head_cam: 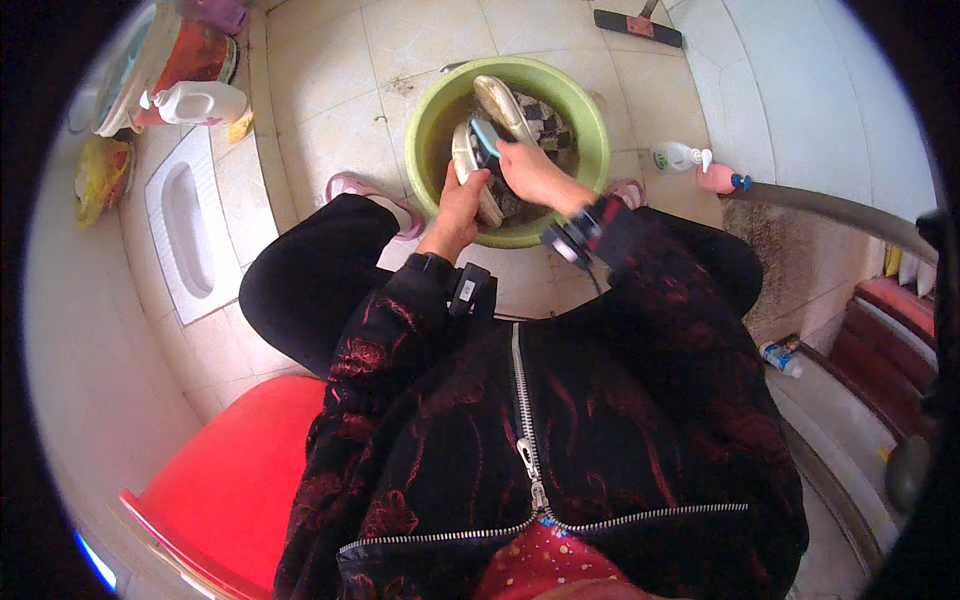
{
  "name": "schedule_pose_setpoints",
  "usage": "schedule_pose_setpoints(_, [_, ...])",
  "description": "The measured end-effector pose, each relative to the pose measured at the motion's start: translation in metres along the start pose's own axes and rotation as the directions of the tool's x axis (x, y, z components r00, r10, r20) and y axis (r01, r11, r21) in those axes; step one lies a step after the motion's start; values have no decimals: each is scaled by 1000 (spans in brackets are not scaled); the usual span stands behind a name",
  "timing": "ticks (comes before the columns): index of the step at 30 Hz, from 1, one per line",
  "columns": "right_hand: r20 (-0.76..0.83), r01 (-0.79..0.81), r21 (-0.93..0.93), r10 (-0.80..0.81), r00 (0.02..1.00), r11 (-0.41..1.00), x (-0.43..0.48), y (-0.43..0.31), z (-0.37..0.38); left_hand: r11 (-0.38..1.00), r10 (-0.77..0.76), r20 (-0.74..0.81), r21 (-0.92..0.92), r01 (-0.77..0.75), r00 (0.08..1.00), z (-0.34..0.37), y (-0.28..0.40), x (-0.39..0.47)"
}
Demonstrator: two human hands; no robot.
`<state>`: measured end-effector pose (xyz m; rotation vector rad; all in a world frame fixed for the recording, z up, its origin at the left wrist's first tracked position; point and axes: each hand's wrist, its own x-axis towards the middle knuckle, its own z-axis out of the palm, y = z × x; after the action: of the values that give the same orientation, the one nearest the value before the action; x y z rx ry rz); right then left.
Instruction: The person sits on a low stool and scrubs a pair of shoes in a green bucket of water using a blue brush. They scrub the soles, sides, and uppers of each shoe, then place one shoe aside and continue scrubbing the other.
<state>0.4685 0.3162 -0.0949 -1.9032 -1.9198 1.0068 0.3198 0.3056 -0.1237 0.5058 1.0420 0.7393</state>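
Note:
A round green plastic basin (596, 161) stands on the tiles between my feet, with murky water in it. My left hand (459, 202) grips a shoe (463, 148) by its pale sole edge, holding it tilted over the water. In my right hand (534, 171) is a light blue scrubbing brush (486, 138), its head against the inside or upper of that shoe; the exact contact is hidden. The second shoe (504, 106), with a stained pale sole, leans in the basin beyond. Black-and-white checkered fabric (549, 126) shows beside it.
A squat toilet (187, 225) is set in the floor at left, near a white jug (201, 103) and a bucket (191, 52). Pump bottles (677, 157) stand at right. A floor squeegee or mop (639, 27) lies ahead; a red plastic tub (240, 465) is by my left side.

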Motion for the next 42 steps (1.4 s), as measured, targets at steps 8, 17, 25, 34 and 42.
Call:
schedule_pose_setpoints(8, [-55, -149, -52, 146, 988, 988, 31, 12, 6, 993, 1, 35, 118, -5, 999, 8, 1, -12])
schedule_pose_setpoints(17, [-7, 54, 83, -54, 999, 995, -68, -12, -20, 916, -382, -64, -159, 368, 922, 3, 19, 2])
schedule_pose_setpoints(25, [-96, -87, -36, 83, 992, 996, -31, 2, 11, 939, -344, -77, -31, 343, 936, 9, 6, 4])
schedule_pose_setpoints(34, [-69, 45, 212, -31, 997, 976, -109, -30, -37, 968, -218, -132, -153, 198, 967, 5, 20, 2])
schedule_pose_setpoints(42, [-148, -149, 10, 149, 978, 989, -22, -14, -2, 935, -253, -36, -266, 235, 967, 1, 15, 6])
